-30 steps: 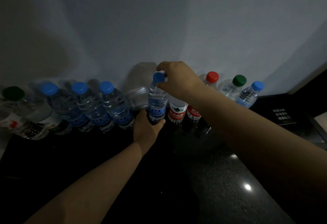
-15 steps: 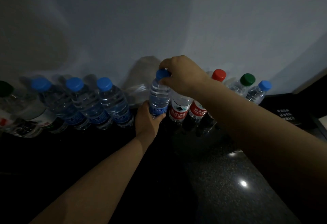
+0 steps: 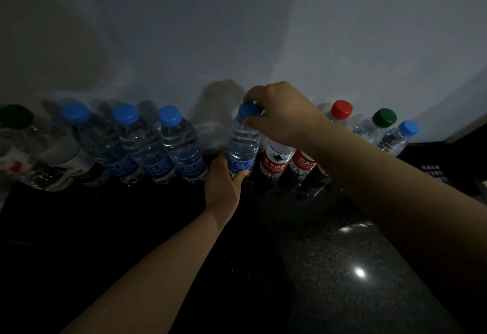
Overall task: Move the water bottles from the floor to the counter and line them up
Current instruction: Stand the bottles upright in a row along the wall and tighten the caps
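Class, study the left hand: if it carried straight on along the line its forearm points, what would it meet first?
The blue-capped bottle it grips near the base, so the left hand has no free travel. Pushed further, that bottle would probably reach the wall behind, though depth there is unclear.

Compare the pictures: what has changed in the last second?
Almost nothing. The right hand still pinches the cap of the bottle and the left hand still grips its base; nothing was taken up or let go. The other bottles stay lined up on the counter. Only the view shifted slightly.
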Tool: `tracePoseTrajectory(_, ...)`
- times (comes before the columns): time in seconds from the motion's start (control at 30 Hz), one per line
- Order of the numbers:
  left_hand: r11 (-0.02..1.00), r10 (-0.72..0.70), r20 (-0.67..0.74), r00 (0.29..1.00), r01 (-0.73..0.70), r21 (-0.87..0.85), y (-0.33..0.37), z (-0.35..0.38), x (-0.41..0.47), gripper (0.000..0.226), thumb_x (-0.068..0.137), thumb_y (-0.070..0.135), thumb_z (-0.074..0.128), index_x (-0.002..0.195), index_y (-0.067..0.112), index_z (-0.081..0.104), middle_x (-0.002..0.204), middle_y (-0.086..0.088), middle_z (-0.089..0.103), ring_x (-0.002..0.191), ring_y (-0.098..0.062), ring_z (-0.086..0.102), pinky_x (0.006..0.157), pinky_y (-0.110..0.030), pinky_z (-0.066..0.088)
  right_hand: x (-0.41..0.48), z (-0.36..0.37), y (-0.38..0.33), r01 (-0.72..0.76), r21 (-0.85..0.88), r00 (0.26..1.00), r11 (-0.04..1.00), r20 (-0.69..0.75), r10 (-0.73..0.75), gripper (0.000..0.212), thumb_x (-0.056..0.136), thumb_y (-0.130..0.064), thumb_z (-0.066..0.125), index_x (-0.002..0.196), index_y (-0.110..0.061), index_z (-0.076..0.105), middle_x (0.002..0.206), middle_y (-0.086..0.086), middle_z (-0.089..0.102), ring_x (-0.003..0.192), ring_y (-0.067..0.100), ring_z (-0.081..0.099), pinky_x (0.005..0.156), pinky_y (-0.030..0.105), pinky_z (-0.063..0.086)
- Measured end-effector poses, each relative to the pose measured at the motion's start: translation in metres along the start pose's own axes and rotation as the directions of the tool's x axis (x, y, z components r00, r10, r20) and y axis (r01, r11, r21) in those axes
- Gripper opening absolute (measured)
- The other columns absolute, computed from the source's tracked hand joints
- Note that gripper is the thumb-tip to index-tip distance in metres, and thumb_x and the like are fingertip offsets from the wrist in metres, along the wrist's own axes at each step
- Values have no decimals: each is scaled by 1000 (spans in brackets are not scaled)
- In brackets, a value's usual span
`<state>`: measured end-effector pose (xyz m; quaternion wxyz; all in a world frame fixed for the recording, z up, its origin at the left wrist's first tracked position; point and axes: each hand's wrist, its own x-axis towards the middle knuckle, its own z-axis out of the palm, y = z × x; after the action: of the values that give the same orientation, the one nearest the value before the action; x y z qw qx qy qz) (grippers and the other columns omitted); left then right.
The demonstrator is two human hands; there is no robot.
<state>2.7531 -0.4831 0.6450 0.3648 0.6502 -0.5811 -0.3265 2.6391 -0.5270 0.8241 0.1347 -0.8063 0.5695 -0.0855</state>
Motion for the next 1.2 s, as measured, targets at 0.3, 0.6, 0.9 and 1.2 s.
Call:
tracePoseTrajectory(0.3, 999, -32, -6, 999, 32, 19, -2, 1, -4, 50, 86, 15, 70, 132, 10, 51, 131, -7, 56, 122, -19, 53, 98, -20, 38, -3, 4, -2, 19, 33, 1000, 999, -16, -19, 32, 87, -17, 64, 118, -7, 63, 113, 13, 67, 100, 27, 62, 86, 44, 52)
tracePoseTrajectory(0.6, 998, -43, -23, 999, 44, 46, -5, -2, -10, 51, 87, 16, 68, 134, 14, 48, 134, -4, 55, 124, -18, 51, 97, -19, 35, -6, 6, -3, 46, 42, 999, 998, -14, -45, 35, 89, -18, 64, 122, -9, 61, 115, 12, 67, 100, 26, 63, 86, 44, 53)
tracePoseTrajectory(0.9, 999, -35, -9, 999, 36, 21, -12, -6, -15, 48, 88, 17, 67, 133, 20, 48, 130, 3, 55, 110, 2, 45, 70, 8, 30, -10, 12, -4, 92, 85, 995, 992, -36, -89, 35, 89, -19, 65, 122, -9, 60, 113, 12, 68, 92, 25, 65, 83, 42, 55)
tracePoseTrajectory(1.2, 965, -195, -41, 980, 184, -188, -13, -4, -19, 40, 88, 17, 68, 126, 17, 55, 128, -1, 61, 116, -13, 58, 97, -35, 51, -8, 16, -13, 134, 89, 989, 987, -69, -128, 33, 88, -17, 65, 120, -6, 62, 109, 13, 69, 90, 26, 65, 82, 42, 54)
